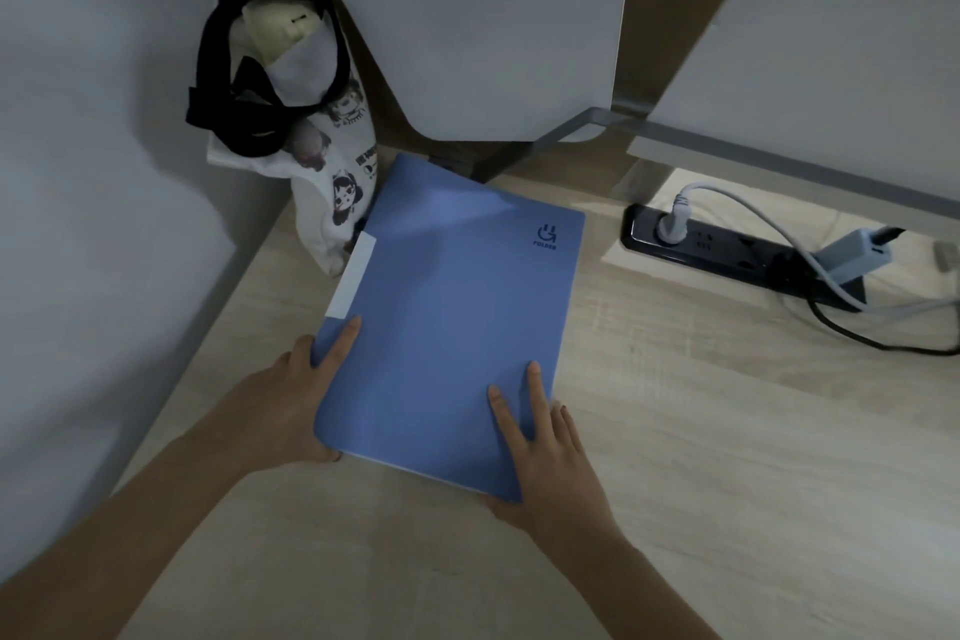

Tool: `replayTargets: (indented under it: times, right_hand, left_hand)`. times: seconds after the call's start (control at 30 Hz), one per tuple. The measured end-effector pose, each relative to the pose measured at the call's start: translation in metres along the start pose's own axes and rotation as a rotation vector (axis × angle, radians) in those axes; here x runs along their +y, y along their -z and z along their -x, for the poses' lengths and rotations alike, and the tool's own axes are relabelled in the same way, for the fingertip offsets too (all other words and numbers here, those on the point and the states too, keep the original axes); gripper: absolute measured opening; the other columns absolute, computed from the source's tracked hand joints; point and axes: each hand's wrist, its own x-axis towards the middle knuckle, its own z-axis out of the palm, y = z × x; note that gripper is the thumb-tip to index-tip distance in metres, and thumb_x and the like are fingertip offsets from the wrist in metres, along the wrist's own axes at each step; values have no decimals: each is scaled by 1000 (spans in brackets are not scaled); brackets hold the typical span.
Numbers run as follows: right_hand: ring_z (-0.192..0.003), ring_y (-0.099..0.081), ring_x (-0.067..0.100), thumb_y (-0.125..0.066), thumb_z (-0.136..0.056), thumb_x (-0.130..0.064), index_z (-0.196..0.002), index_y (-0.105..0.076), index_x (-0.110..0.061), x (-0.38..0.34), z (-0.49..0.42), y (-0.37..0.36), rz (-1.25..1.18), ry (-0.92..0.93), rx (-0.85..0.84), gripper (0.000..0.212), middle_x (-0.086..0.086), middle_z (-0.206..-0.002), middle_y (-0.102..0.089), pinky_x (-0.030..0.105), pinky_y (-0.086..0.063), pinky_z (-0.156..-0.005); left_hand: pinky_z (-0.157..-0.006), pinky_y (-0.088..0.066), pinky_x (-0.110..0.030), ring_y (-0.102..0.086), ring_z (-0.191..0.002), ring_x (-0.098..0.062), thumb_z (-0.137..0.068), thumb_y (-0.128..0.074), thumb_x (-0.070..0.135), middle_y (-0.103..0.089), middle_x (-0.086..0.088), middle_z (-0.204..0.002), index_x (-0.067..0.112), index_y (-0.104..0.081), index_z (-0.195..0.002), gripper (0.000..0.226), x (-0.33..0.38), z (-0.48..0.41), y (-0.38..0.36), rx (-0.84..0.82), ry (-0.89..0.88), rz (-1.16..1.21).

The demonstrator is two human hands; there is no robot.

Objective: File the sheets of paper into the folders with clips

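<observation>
I see the blue plastic folder (447,307) lying closed on the pale wood-grain surface (701,431), its long axis running away from me and leaning right. My left hand (291,405) grips the near spine corner. My right hand (550,457) pinches the near free corner, fingers flat on the cover and thumb beneath. The opening edge sits on the right, so I judge the right hand should lift the cover.

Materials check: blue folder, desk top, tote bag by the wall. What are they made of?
Blue folder: looks like thin matte plastic sheet; smooth even colour, printed logo.
Desk top: pale matte wood grain; probably laminate, solid wood not excluded.
Tote bag: off-white woven fabric, likely canvas; it slumps and creases, with printed cartoon figures and black straps.
</observation>
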Motion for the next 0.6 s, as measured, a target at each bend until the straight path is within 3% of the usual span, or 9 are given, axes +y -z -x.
replayTargets:
  times: [0.07,0.1,0.17,0.23,0.3,0.4,0.5,0.6]
  right_hand:
    - [-124,-47,44,-79,-52,-55,-145,-18,-20,1,1,4,-82,12,-24,117,16,-150,0,42,-44,-98]
    - [-135,-31,43,-75,-64,-50,-147,-1,-26,2,0,5,-131,14,-79,113,7,-149,19,42,-37,-106]
    - [-144,-3,36,-64,-80,-44,-144,18,-30,4,1,8,-194,-7,-189,105,-6,-138,43,39,-26,-114]
    - [-144,4,33,-61,-82,-43,-143,20,-28,3,1,11,-186,14,-167,102,-9,-135,46,38,-27,-114]
    - [-144,4,34,-60,-83,-45,-144,19,-27,2,3,12,-183,24,-163,101,-10,-135,45,38,-29,-113]
    - [-144,0,35,-57,-83,-50,-144,18,-26,4,4,12,-138,18,-164,100,1,-142,43,41,-26,-114]
    - [-142,-10,33,-57,-82,-53,-145,16,-26,7,7,29,-140,28,-214,100,10,-151,31,41,-21,-115]
    - [-137,-27,31,-58,-84,-45,-147,10,-28,17,27,54,-276,-6,-267,94,7,-156,18,38,-28,-110]
  left_hand:
    - [-79,-47,-30,-52,-107,-32,-64,-74,42,-31,-14,-139,32,15,-145,121,7,0,6,-59,91,-2]
    - [-78,-46,-29,-52,-108,-31,-65,-74,41,-30,-13,-139,31,13,-145,119,9,0,9,-76,122,-11]
    - [-67,-53,-32,-60,-85,-31,-62,-76,37,-44,-18,-119,32,17,-144,124,6,0,7,3,55,-19]
    - [-44,-51,-34,-53,-52,-27,-57,-77,34,-49,-15,-89,34,25,-141,132,-2,-1,-1,40,-47,-11]
    - [-43,-43,-27,-48,-49,-26,-57,-75,37,-46,-14,-93,39,29,-136,131,-5,0,1,3,-34,6]
    - [-59,-47,-32,-49,-66,-28,-65,-73,41,-39,-16,-108,33,36,-134,129,3,3,-1,-45,53,-24]
    - [-82,-51,-40,-54,-93,-32,-75,-70,36,-36,-22,-129,34,25,-138,114,21,8,8,-38,195,24]
    - [-94,-44,-42,-42,-127,-36,-79,-67,30,-11,-11,-153,26,15,-146,106,45,35,6,44,430,216]
